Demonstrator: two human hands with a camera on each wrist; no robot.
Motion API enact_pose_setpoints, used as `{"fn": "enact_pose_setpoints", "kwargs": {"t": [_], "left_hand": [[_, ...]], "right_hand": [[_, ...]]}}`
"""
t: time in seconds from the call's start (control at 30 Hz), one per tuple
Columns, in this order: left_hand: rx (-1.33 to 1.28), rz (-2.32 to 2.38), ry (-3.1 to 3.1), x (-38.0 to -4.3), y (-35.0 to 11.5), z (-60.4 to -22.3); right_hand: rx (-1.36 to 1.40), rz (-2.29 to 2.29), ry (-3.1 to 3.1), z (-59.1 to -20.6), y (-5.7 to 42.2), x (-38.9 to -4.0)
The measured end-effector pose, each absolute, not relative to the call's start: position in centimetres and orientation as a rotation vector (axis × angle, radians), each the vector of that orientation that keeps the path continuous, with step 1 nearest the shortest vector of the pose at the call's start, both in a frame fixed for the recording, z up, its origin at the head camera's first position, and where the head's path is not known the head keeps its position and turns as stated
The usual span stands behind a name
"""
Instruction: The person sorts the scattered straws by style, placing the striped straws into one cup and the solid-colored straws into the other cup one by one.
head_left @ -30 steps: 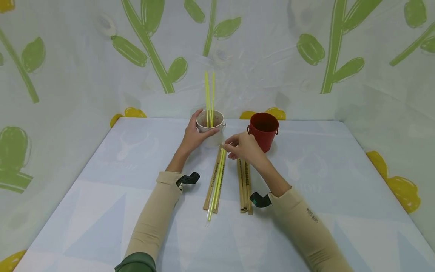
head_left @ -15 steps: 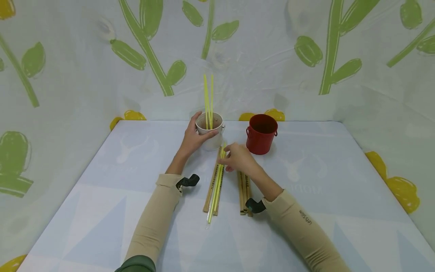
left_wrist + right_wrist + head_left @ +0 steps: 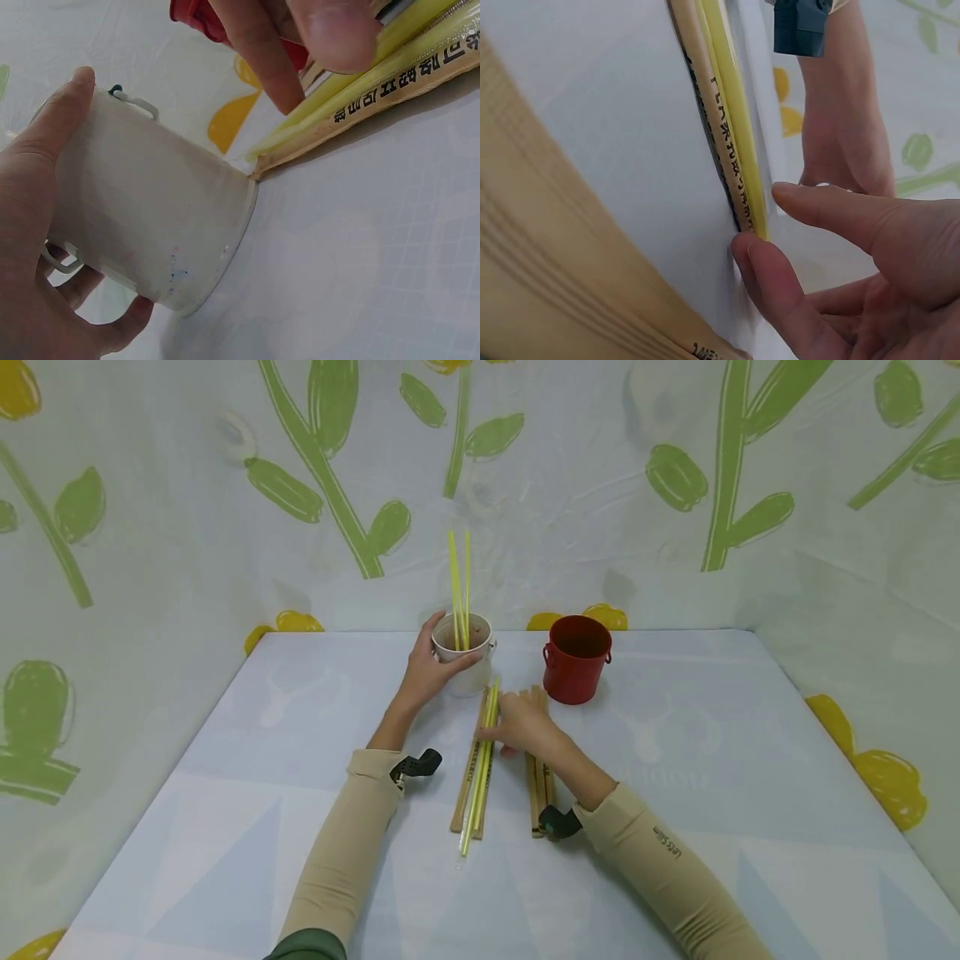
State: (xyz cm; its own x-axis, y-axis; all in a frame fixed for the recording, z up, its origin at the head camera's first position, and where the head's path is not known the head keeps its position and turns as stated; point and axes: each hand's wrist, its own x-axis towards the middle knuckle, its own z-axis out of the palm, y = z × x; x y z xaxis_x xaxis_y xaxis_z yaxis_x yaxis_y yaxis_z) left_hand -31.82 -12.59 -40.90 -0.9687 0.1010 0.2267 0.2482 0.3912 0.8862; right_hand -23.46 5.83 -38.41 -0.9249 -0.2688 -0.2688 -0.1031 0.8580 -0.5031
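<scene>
My left hand [image 3: 427, 675] grips the small white bucket [image 3: 471, 680], thumb along the near rim and fingers round the far side. Two or so yellow straws [image 3: 453, 581] stand upright in it. Just right of and below the bucket, more yellow straws [image 3: 474, 803] in clear wrapping lie on top of slim brown paper sleeves [image 3: 458, 810] printed with characters. My right hand [image 3: 527, 727] is over the upper part of these straws. In the right wrist view its thumb and index fingertip [image 3: 778, 271] are apart, one on each side of the straws' end.
A red bucket [image 3: 576, 675] with side handles stands right of the white one. Below it lies a second group of brown paper sleeves [image 3: 536, 793], partly under the right hand and wrist. A patterned wall [image 3: 570, 527] rises behind the table's back edge.
My right hand has moved down and slightly left along the yellow straws, away from the white bucket's base. The left hand keeps its grip on the bucket.
</scene>
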Motion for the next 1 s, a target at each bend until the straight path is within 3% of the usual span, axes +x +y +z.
{"fn": "enact_pose_setpoints", "kwargs": {"t": [1.0], "left_hand": [[-0.313,-1.629,-2.496,-32.07,-12.65,-41.01]], "right_hand": [[-0.241,-0.817,2.570,-38.01,6.36,-23.74]]}}
